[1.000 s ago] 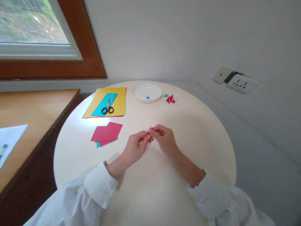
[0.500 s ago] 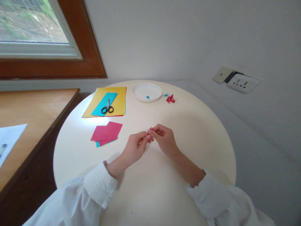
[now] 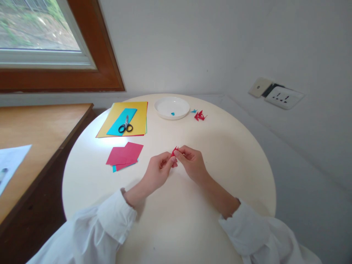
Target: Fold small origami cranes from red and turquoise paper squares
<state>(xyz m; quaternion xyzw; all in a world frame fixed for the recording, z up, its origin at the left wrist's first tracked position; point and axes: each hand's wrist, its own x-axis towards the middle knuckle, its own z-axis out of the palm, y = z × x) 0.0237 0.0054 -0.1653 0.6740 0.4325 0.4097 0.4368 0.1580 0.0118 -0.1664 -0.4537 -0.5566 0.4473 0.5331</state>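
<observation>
Over the middle of the round cream table (image 3: 220,154), my left hand (image 3: 158,171) and my right hand (image 3: 191,163) meet fingertip to fingertip. Between them they pinch a tiny folded piece of red paper (image 3: 174,150), most of it hidden by the fingers. Both hands are closed in a pinch. White sleeves cover both forearms.
Red and blue paper squares (image 3: 125,156) lie to the left. Farther back are yellow sheets (image 3: 139,121) with a blue sheet and black scissors (image 3: 125,125) on top. A white plate (image 3: 172,107) holds a blue scrap. Small red folded figures (image 3: 200,116) lie beside it. A wooden desk (image 3: 35,132) stands at left.
The hands have shifted very slightly left and the red paper's tip now shows a little more above the fingers. Nothing else has moved.
</observation>
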